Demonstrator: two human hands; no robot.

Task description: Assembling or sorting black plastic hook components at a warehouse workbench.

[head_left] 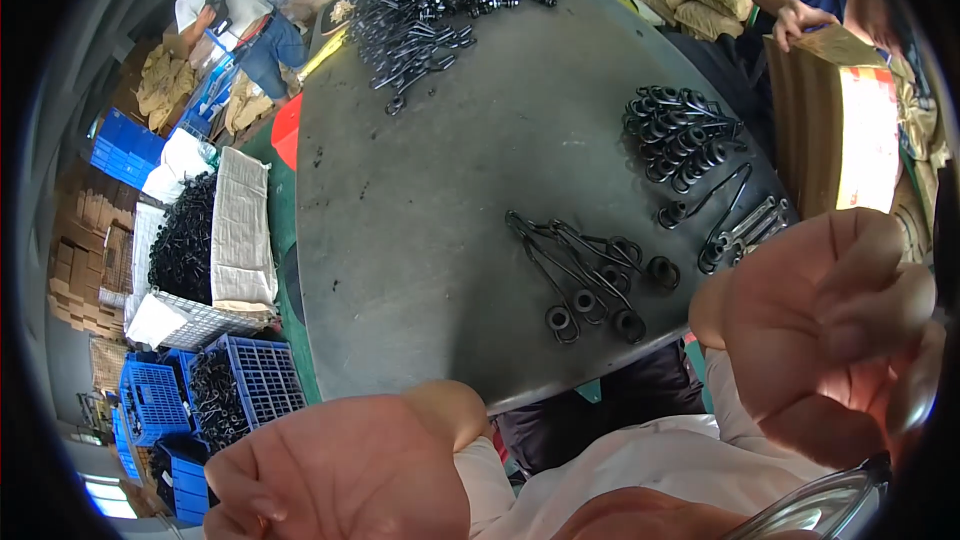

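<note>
Your left hand (pixel 340 470) and right hand (pixel 820 330) hang raised close to the camera, off the near edge of the dark round table (pixel 440 220), both empty: the left palm is spread with fingers (pixel 250 485) released, the right loosely curled with nothing in its grip. Nearest your hands, a small bunch of black wire springs (pixel 590 275) lies by the table's near edge. A tidier stack of coiled springs (pixel 680 135) sits toward the right edge, and a large tangled heap (pixel 440 0) crowds the far edge. A person's hand (pixel 800 20) rests on a cardboard box (pixel 840 130) beyond the right edge.
</note>
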